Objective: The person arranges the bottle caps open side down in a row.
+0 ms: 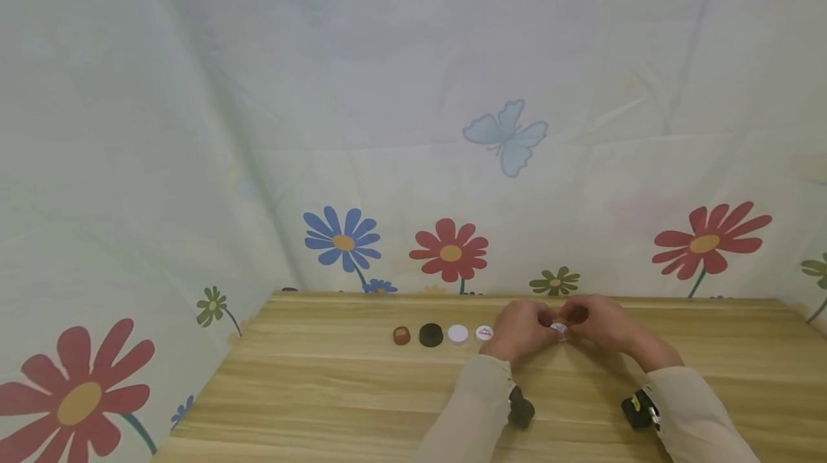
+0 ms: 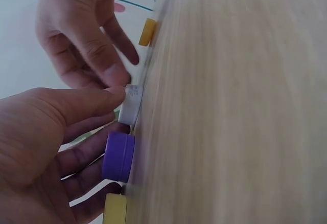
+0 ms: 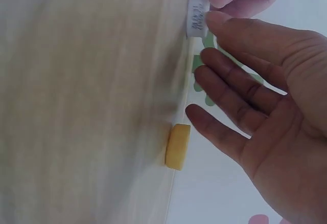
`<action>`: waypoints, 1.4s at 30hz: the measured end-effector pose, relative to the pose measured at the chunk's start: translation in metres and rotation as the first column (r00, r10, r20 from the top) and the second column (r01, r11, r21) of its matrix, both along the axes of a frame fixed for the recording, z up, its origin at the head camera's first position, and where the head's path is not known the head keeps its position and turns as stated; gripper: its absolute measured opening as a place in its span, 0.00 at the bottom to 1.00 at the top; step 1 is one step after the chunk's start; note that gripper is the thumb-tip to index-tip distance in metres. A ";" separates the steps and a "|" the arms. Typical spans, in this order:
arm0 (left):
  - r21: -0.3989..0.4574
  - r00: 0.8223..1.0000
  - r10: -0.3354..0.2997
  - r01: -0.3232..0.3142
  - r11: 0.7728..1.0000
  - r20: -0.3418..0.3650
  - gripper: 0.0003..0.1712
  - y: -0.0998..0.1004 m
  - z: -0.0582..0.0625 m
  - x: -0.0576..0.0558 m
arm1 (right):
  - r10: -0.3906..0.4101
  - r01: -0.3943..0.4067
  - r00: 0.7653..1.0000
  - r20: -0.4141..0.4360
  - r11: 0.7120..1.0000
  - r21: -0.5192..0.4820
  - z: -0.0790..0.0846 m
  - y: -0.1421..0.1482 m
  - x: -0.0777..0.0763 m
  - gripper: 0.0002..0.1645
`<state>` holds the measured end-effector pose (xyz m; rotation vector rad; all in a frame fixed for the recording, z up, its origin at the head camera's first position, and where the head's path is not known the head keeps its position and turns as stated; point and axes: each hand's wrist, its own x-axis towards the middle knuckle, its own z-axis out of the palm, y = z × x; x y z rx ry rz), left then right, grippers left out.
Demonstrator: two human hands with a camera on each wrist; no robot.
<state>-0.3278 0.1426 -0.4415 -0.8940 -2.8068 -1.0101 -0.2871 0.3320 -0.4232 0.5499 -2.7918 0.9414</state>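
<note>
A white bottle cap (image 1: 559, 330) with faint print on top sits between the two hands on the wooden table. My left hand (image 1: 522, 328) pinches it from the left, thumb at the near side. From the right, my right hand (image 1: 602, 323) pinches the same cap with thumb and forefinger; its other fingers are loosely spread in the right wrist view. Small dark lettering marks the cap's side (image 3: 197, 15). Beside it, near the left fingers, stand a purple cap (image 2: 118, 156) and a pale yellow cap (image 2: 115, 208).
Left of the hands, a row holds a reddish-brown cap (image 1: 401, 335), a black cap (image 1: 431, 334), a white cap (image 1: 458, 334) and a white cap with red print (image 1: 484, 333). An orange-yellow cap (image 3: 178, 147) lies beyond the right hand. A flowered curtain (image 1: 388, 161) hangs behind the table (image 1: 323, 391).
</note>
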 end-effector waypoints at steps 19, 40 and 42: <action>-0.026 0.997 -0.060 0.059 0.998 -0.044 0.18 0.033 0.006 0.007 | -0.163 0.160 0.985 0.052 0.986 0.051 0.012 0.035 0.011 0.18; -0.153 0.990 -0.133 0.124 0.980 -0.055 0.20 0.053 0.007 0.018 | -0.180 0.167 0.973 0.146 0.981 0.095 0.006 0.056 0.013 0.16; -0.167 0.988 -0.146 0.134 0.977 -0.058 0.20 0.054 0.007 0.018 | -0.184 0.171 0.973 0.141 0.980 0.099 0.005 0.057 0.014 0.15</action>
